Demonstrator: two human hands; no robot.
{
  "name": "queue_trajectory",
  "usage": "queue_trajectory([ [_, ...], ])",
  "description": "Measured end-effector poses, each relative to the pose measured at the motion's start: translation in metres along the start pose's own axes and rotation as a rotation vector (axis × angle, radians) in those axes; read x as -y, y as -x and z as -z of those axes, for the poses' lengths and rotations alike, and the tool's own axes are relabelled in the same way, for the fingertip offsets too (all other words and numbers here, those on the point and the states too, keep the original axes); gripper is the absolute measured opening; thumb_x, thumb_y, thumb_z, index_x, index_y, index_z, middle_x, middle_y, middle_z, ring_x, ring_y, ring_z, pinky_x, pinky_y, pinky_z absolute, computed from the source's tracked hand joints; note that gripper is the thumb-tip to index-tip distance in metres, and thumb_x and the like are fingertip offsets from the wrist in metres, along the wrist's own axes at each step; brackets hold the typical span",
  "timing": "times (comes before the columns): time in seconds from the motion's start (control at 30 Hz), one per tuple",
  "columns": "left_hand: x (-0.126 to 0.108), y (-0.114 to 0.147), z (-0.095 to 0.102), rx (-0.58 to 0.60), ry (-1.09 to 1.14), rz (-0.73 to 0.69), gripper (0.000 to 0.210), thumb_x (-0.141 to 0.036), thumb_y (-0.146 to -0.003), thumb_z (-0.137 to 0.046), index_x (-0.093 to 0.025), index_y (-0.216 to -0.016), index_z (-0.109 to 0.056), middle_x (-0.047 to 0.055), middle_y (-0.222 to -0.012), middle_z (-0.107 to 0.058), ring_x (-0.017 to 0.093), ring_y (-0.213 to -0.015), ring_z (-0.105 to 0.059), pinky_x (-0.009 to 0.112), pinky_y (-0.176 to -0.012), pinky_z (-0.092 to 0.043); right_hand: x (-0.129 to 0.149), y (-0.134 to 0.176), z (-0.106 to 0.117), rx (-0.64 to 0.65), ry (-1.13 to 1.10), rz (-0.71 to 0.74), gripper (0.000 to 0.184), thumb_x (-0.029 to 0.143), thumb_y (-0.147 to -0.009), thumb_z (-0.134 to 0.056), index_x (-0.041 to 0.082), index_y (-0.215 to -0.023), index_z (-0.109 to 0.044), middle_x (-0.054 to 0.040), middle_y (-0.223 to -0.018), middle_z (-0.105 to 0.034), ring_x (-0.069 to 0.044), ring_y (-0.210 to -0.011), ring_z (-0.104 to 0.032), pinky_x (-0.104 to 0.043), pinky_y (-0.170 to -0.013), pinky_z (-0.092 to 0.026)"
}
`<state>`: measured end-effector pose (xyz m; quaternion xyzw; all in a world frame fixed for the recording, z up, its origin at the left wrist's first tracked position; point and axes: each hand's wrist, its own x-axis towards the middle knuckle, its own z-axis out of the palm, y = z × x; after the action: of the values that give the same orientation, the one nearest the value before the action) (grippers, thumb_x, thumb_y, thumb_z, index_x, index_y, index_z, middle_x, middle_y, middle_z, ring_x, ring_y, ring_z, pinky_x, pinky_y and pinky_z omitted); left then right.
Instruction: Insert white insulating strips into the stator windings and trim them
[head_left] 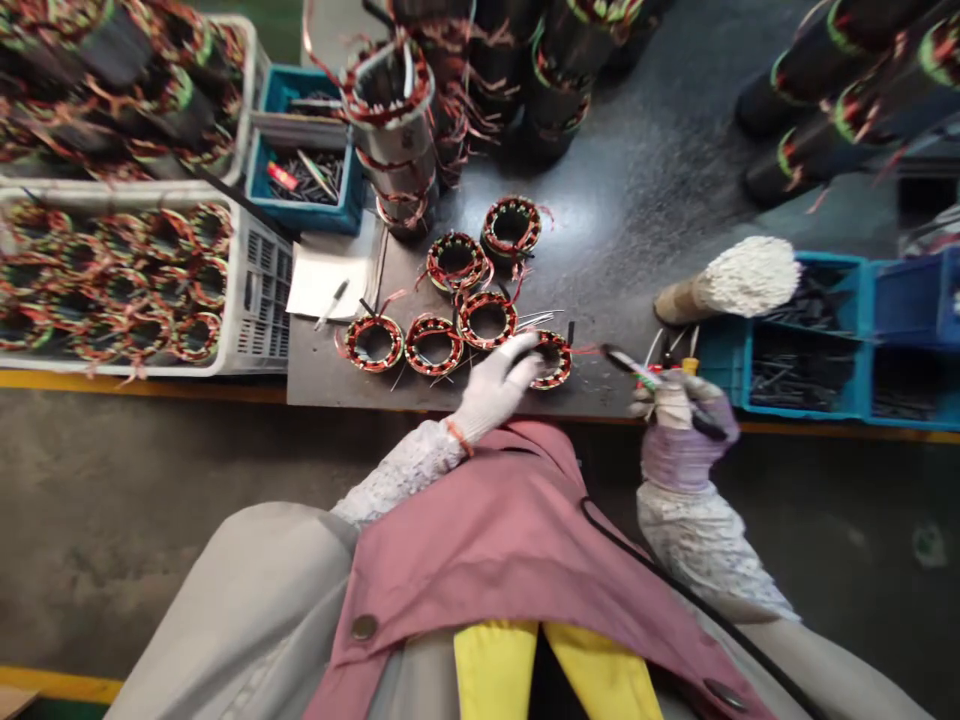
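Observation:
My left hand [499, 383], in a white knit glove, has its fingers curled over the near-left rim of a copper-wound stator [556, 362] at the table's front edge. A reddish lead runs from this stator toward the right. My right hand [684, 425], in a white and purple glove, is closed around a slim tool [628, 365] with a dark tip pointing left; its exact kind is hard to make out. Next to my left hand stand further stators [487, 318], and thin pale wires or sleeves [541, 318] lie just behind it.
White crates [259, 300] full of stators stand left, beside blue bins [349, 195] and paper with a pen [332, 303]. Stacked stators [405, 140] rise behind. To the right are a bundle of white sticks or tubes [750, 278] and blue bins [806, 405] of dark pieces.

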<state>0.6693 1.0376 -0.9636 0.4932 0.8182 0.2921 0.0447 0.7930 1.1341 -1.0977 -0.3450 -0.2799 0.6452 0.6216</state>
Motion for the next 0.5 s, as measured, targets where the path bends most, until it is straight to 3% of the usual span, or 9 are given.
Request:
queue_trajectory([
  [0.07,0.021,0.011,0.032,-0.135,-0.188,-0.006,0.039,-0.030,-0.090,-0.055,-0.020,-0.128,-0.062,0.005,-0.132,-0.064,0.019,-0.123,-0.058,0.033,-0.113,-0.040,-0.021,-0.031,0.011,-0.093,0.253,0.185,0.036,0.040,-0.068,-0.069,0.011,-0.089,-0.067,-0.0062,-0.074,-0.067,-0.015,-0.060,-0.061,-0.031,-0.061,-0.053],
  [0.1,0.033,0.019,0.050,-0.213,-0.300,0.030,0.040,-0.028,-0.090,-0.055,-0.019,-0.128,-0.062,0.006,-0.131,-0.065,0.020,-0.122,-0.059,0.034,-0.113,-0.041,-0.032,-0.045,0.014,-0.062,0.430,0.243,0.036,0.037,-0.071,-0.068,0.010,-0.094,-0.069,-0.0104,-0.084,-0.069,-0.018,-0.071,-0.064,-0.034,-0.072,-0.054],
  [0.17,0.055,0.031,0.086,-0.339,-0.553,0.166,0.046,-0.025,-0.087,-0.058,-0.017,-0.132,-0.059,0.011,-0.133,-0.062,0.025,-0.123,-0.058,0.039,-0.112,-0.042,-0.054,-0.068,0.013,0.142,0.839,0.282,0.040,0.034,-0.082,-0.061,0.009,-0.111,-0.069,-0.0166,-0.104,-0.070,-0.023,-0.094,-0.065,-0.037,-0.088,-0.050],
  [0.27,0.074,0.036,0.123,-0.393,-0.835,0.351,0.058,-0.026,-0.084,-0.063,-0.014,-0.140,-0.053,0.017,-0.139,-0.056,0.033,-0.129,-0.053,0.046,-0.112,-0.041,-0.075,-0.090,0.001,0.457,1.213,0.262,0.043,0.034,-0.095,-0.048,0.015,-0.132,-0.060,-0.0180,-0.125,-0.063,-0.025,-0.107,-0.061,-0.037,-0.089,-0.045],
  [0.37,0.080,0.020,0.129,-0.387,-0.911,0.414,0.071,-0.034,-0.084,-0.064,-0.008,-0.146,-0.042,0.021,-0.140,-0.054,0.035,-0.130,-0.051,0.048,-0.112,-0.040,-0.079,-0.102,-0.014,0.636,1.339,0.267,0.045,0.027,-0.097,-0.042,0.017,-0.138,-0.055,-0.0185,-0.134,-0.058,-0.027,-0.106,-0.061,-0.038,-0.083,-0.044],
  [0.5,0.081,-0.013,0.104,-0.402,-0.897,0.429,0.093,-0.044,-0.079,-0.069,-0.003,-0.151,-0.027,0.025,-0.138,-0.053,0.037,-0.131,-0.048,0.050,-0.114,-0.035,-0.067,-0.104,-0.017,0.702,1.440,0.301,0.050,0.016,-0.091,-0.045,0.011,-0.140,-0.053,-0.0199,-0.141,-0.053,-0.031,-0.110,-0.059,-0.040,-0.084,-0.045],
])
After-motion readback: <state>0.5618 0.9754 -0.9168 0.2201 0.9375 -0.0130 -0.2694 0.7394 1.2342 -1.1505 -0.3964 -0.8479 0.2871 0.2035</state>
